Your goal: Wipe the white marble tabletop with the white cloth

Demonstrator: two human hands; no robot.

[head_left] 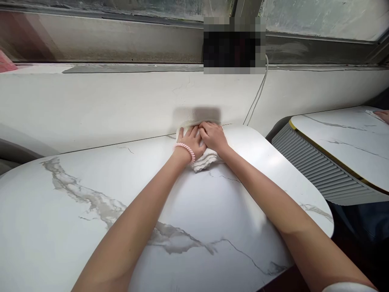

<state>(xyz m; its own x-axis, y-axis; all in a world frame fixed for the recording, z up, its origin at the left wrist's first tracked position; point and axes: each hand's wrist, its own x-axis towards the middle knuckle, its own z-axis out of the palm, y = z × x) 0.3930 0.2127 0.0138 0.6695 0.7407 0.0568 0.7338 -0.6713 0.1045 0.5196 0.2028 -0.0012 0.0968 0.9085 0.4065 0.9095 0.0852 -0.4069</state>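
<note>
A folded white cloth (205, 161) lies at the back edge of the white marble-patterned table (212, 211), against the wall. My left hand (191, 142) presses flat on its left part with the fingers spread. A pink coiled band (186, 147) circles that wrist. Beside it, my right hand (213, 137) bears down on the cloth's right part, its fingers bent and close together. The two hands touch, and the right fingers overlap the left hand's edge. Part of the cloth is hidden beneath both palms.
A second marble-patterned table (343, 134) with a ribbed side and gold trim stands at right. Another person's hand (383, 116) rests there by a white cloth (371, 113). Behind are a low white wall (106, 101), a window ledge, a blurred dark object and a hanging cable (258, 95).
</note>
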